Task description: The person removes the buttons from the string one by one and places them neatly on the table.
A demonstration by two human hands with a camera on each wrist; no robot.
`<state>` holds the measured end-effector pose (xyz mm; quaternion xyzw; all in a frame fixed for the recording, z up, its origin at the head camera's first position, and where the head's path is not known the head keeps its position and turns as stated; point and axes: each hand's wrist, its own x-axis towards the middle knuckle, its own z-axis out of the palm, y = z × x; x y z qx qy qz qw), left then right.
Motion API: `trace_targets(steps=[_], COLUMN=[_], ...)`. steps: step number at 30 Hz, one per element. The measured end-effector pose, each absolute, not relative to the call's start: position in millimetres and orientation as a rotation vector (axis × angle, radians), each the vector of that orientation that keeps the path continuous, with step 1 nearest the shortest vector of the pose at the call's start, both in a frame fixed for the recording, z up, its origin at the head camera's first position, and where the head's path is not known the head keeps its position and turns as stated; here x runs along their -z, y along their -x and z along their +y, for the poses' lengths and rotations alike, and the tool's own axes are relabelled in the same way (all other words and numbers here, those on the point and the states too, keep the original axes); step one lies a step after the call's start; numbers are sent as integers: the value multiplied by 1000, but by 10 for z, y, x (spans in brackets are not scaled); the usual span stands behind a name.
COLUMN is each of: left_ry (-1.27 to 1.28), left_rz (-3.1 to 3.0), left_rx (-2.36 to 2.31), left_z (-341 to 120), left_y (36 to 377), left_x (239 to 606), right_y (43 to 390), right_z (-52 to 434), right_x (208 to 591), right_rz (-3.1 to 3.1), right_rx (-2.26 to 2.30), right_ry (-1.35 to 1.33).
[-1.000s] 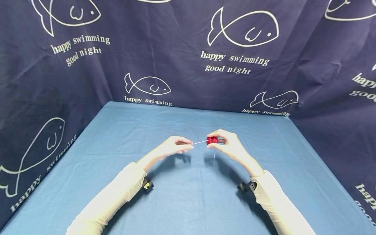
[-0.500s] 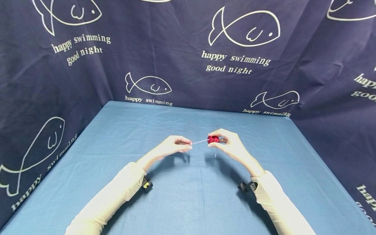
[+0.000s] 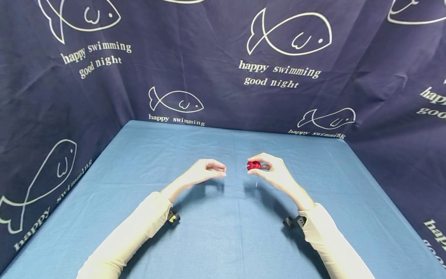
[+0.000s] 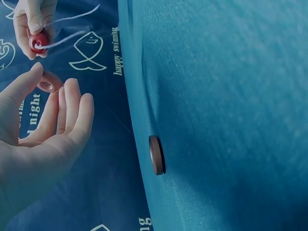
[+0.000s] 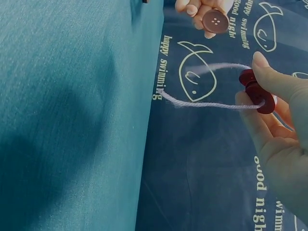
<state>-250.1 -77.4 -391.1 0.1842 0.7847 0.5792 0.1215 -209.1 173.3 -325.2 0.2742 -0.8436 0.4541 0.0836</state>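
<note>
Red buttons (image 3: 253, 165) sit pinched in my right hand (image 3: 271, 172), white yarn (image 5: 207, 103) trailing leftward toward my left hand (image 3: 205, 172), which pinches a brown button (image 5: 215, 21) just beside, both raised above the blue worktop (image 3: 216, 240).

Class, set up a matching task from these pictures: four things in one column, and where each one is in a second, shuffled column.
Things:
1. red button
2. four-hole brown button
3. white string
4. other brown button

Places:
A. lies alone on the blue tablecloth
B. pinched in the left hand
C. gripped in the right hand
D. loops out from the red button

Pairs: 1-C, 2-B, 3-D, 4-A
</note>
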Motion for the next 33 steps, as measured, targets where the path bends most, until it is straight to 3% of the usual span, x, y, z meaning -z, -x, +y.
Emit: trace_targets(steps=[18,33], left_ry=[-650,-659], left_rz=[2422,2736], left_rx=[-1639,-1314], left_z=[-832,-865], left_y=[2515,2572], left_x=[3894,3956], right_y=[2078,2073], right_z=[1768,1769], right_x=[3256,3254], right_rz=[-2509,-2505], right_rx=[-1367,-1347], right_ry=[-826,-841])
